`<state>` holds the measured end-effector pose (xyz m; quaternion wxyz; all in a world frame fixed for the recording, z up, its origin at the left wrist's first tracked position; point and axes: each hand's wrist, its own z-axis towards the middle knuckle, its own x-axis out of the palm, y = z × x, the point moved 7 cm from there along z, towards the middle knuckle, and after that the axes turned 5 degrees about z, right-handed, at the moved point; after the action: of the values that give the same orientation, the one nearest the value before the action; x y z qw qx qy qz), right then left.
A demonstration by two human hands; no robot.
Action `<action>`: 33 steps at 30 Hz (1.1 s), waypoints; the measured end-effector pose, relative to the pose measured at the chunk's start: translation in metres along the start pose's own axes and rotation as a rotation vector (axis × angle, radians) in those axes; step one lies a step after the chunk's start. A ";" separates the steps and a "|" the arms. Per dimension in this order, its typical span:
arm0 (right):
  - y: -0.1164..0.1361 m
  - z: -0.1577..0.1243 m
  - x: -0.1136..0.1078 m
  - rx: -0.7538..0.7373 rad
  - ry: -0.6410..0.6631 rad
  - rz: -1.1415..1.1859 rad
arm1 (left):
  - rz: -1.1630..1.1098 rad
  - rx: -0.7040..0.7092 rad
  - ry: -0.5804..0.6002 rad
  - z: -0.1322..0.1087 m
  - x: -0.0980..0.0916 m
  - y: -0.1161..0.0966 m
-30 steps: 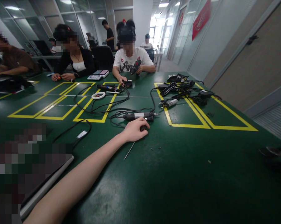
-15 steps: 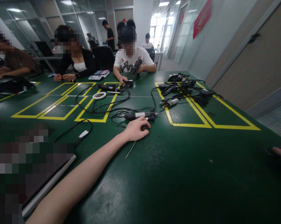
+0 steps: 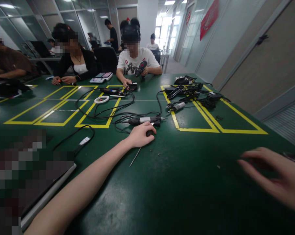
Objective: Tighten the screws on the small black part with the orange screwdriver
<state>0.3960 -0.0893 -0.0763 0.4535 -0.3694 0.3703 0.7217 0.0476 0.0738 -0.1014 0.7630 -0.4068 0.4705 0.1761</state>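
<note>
My left hand (image 3: 141, 135) rests on the green table with its fingers closed around the dark handle of a screwdriver (image 3: 135, 157). The thin metal shaft comes out under the wrist side and points toward me. Just beyond the knuckles lies a grey and black electric screwdriver (image 3: 142, 120) with its cord. A few tiny screws (image 3: 159, 154) lie to the right of the shaft. At the right, my right hand (image 3: 272, 174) is blurred, thumb and fingers apart, with nothing visible between them. Behind it a dark object (image 3: 294, 157) is partly hidden.
Cords, adapters and tools (image 3: 186, 93) are heaped at the back right, with a silver-bodied tool (image 3: 178, 106) near them. A white tape ring (image 3: 101, 99) lies left of centre. Across the table a co-worker (image 3: 139, 60) holds a power drill (image 3: 141, 68). Yellow tape (image 3: 198, 130) marks rectangles.
My right hand has come in from the right edge, away from the dark object it was touching. My left hand keeps its hold on the screwdriver. The view has shifted slightly.
</note>
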 end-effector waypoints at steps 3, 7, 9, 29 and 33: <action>0.103 0.044 0.037 -0.389 0.142 0.204 | 0.000 0.006 0.002 0.000 0.000 0.000; 0.194 0.091 0.088 -0.522 0.360 0.147 | 0.000 0.020 -0.010 0.000 0.001 0.000; 0.216 0.104 0.110 -0.523 0.480 0.067 | -0.006 0.020 -0.015 0.001 0.000 0.000; 0.006 0.076 0.061 -0.092 0.338 -0.241 | -0.016 0.014 -0.004 0.001 0.000 0.000; -0.041 0.062 0.037 0.167 0.420 -0.374 | -0.028 0.013 -0.006 0.000 -0.001 0.001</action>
<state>0.4106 -0.0081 -0.0883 0.5211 -0.5338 0.4396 0.5003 0.0472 0.0746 -0.1009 0.7694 -0.4079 0.4636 0.1634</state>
